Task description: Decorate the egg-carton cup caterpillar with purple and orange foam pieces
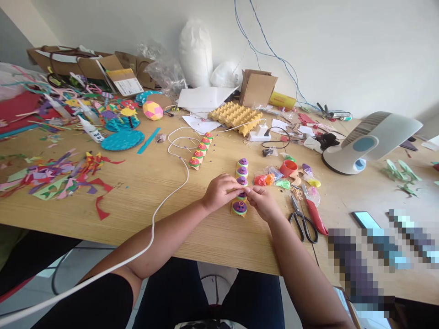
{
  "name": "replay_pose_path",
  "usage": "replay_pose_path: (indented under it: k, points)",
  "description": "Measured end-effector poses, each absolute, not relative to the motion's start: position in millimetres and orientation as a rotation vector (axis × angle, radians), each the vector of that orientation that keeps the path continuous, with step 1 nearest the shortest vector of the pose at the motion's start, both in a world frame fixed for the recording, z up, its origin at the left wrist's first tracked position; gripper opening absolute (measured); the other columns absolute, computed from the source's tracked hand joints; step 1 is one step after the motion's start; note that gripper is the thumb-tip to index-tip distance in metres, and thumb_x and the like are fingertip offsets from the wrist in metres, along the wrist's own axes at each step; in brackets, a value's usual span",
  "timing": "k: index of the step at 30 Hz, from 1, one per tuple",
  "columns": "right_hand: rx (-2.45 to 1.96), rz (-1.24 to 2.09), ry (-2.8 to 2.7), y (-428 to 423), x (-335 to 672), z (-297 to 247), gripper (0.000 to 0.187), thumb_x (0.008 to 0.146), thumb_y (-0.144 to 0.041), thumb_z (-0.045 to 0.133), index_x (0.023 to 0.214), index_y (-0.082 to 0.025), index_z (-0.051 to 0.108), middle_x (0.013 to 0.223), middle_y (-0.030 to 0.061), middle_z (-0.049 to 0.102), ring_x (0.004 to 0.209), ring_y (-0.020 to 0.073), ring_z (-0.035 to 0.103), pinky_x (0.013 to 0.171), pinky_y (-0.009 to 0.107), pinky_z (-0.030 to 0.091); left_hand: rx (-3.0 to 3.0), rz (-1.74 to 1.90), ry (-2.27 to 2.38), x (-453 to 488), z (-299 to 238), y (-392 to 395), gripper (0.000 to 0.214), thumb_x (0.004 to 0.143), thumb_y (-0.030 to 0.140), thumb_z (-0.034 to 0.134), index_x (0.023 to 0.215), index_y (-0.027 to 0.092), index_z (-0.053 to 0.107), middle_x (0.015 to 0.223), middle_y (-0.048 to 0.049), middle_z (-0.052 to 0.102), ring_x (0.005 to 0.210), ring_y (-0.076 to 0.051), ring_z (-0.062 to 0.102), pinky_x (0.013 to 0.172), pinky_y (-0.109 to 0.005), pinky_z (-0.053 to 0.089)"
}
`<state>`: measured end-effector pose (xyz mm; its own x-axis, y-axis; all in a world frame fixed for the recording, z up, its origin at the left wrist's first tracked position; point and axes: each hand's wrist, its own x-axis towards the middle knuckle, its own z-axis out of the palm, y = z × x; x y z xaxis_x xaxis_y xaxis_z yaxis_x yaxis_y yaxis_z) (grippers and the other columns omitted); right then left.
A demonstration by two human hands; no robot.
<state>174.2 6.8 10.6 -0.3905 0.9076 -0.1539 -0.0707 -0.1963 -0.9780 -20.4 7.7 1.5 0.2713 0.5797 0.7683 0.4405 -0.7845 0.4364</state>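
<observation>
A strip of egg-carton cups [241, 173] decorated with purple, green and pink clay lies on the wooden table [144, 201] in front of me. My left hand [219, 192] and my right hand [262, 201] meet over its near end, fingers pinched together on one of the cups. What the fingertips hold is too small to make out. A second decorated strip [200, 153], with red and green tops, lies further back to the left.
Black scissors [302, 221], a red cutter [315, 214], clay pieces in bags [267, 178] and a red cup [288, 167] lie to the right. A white fan [370, 141], a phone [365, 220], an egg tray [236, 116], paper scraps [58, 178] and a white cable [171, 187] surround them.
</observation>
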Motion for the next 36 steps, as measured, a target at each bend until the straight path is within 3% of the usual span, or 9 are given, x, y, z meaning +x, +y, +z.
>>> replay_pose_path:
  k: [11,19,27,31,36]
  points:
    - [-1.02,1.721,-1.182,7.1,173.0,12.1,0.035,0.066,-0.046,0.086,0.074,-0.016,0.069,0.055,-0.0057,0.044,0.051,0.0057,0.027,0.05,0.026,0.014,2.392,1.495,0.972,-18.4,1.2,6.6,0.014,0.091,0.027,0.066,0.101,0.021,0.074,0.085,-0.0042,0.073,0.08,-0.015,0.064,0.076,-0.03,0.05]
    - [-1.033,1.732,-1.222,6.2,172.8,13.7,0.038,0.067,-0.048,0.084,0.081,-0.016,0.071,0.058,-0.0055,0.046,0.051,0.0056,0.025,0.05,0.026,0.013,2.416,1.52,0.963,-20.3,1.3,7.7,0.011,0.092,0.024,0.065,0.095,0.022,0.075,0.081,-0.0027,0.072,0.077,-0.014,0.063,0.074,-0.029,0.049]
    - [-1.043,1.659,-1.186,7.4,173.0,13.2,0.035,0.066,-0.046,0.085,0.072,-0.017,0.066,0.055,-0.006,0.043,0.051,0.0063,0.027,0.05,0.026,0.015,2.33,1.498,0.978,-19.2,0.8,6.9,0.018,0.09,0.023,0.067,0.107,0.022,0.072,0.087,-0.0033,0.074,0.083,-0.016,0.065,0.08,-0.032,0.051]
    - [-1.058,1.618,-1.142,10.6,174.2,10.8,0.044,0.07,-0.054,0.079,0.06,-0.017,0.059,0.053,-0.0043,0.041,0.049,0.0065,0.027,0.049,0.027,0.013,2.285,1.531,0.987,-20.2,0.5,7.1,0.02,0.088,0.022,0.069,0.108,0.023,0.072,0.087,-0.0028,0.074,0.083,-0.016,0.066,0.081,-0.032,0.051]
    - [-1.062,1.596,-1.167,11.8,175.6,10.8,0.042,0.07,-0.056,0.079,0.067,-0.017,0.066,0.053,-0.0054,0.038,0.049,0.0067,0.025,0.049,0.028,0.012,2.248,1.526,0.998,-20.3,1.4,6.5,0.021,0.088,0.024,0.07,0.109,0.023,0.071,0.086,-0.002,0.073,0.081,-0.015,0.065,0.082,-0.031,0.051]
